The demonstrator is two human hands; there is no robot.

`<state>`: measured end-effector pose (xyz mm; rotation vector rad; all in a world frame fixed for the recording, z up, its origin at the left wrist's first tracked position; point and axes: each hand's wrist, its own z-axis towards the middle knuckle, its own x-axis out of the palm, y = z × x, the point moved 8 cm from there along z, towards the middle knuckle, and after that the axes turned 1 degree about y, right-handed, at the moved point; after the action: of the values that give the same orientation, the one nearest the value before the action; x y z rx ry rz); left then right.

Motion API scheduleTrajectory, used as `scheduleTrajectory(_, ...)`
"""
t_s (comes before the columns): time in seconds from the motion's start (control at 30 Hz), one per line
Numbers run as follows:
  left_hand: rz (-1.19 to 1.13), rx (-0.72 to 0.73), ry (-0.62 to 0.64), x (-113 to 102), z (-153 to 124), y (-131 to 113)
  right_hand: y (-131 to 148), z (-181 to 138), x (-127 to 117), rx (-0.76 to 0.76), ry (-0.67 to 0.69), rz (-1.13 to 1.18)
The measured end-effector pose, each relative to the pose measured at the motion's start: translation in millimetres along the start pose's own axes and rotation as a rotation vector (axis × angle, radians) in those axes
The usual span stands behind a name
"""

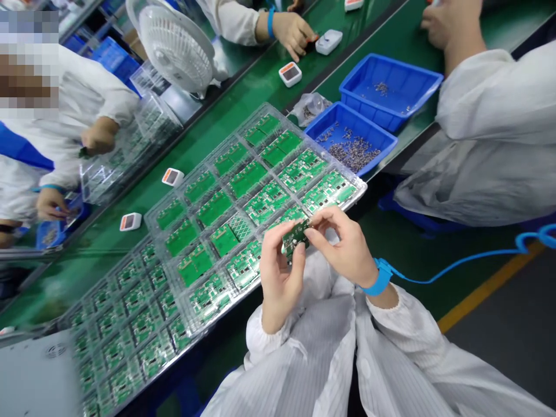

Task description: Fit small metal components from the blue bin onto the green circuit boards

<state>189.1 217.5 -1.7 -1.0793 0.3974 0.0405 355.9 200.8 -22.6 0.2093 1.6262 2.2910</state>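
Note:
Between my two hands is a small green circuit board (295, 234) with parts on its face. My left hand (280, 272) grips its left and lower side, thumb pressed on the front. From the right, my right hand (343, 240) pinches the board's upper right edge; whether a tiny part sits in those fingertips I cannot make out. A blue wrist strap (379, 278) circles my right wrist. Just beyond my hands lies a clear plastic tray (204, 229) with rows of green circuit boards (245, 178) in its compartments.
Right of the tray stand two blue bins (347, 139) holding small metal parts, beside a plastic bag (309, 107). Another board tray (130, 301) lies at lower left. Small white devices (290, 74) rest on the green belt. Co-workers' hands (293, 32) work nearby. A white fan (176, 49) stands behind.

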Motion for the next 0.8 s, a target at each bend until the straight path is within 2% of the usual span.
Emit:
scheduleTrajectory(0.1,0.169,-0.104,-0.019,-24,-1,14,-1,-1,4,0.027,0.035,0.05)
scheduleTrajectory(0.27,0.519,-0.266,-0.321,-112,1,34,-1,-1,0,-0.012,0.036,0.063)
scheduleTrajectory(0.37,0.614,-0.344,-0.349,-143,4,46,-3,0,-5,-0.02,0.026,0.068)
scheduleTrajectory(0.43,0.642,-0.407,-0.277,-146,6,56,-5,0,-6,-0.019,0.028,0.071)
scheduleTrajectory(0.53,0.64,-0.479,-0.14,-137,7,67,-6,-1,-9,-0.018,0.021,0.068)
scheduleTrajectory(0.8,0.658,-0.368,-0.002,-135,12,60,-9,-3,-21,-0.017,-0.021,0.019)
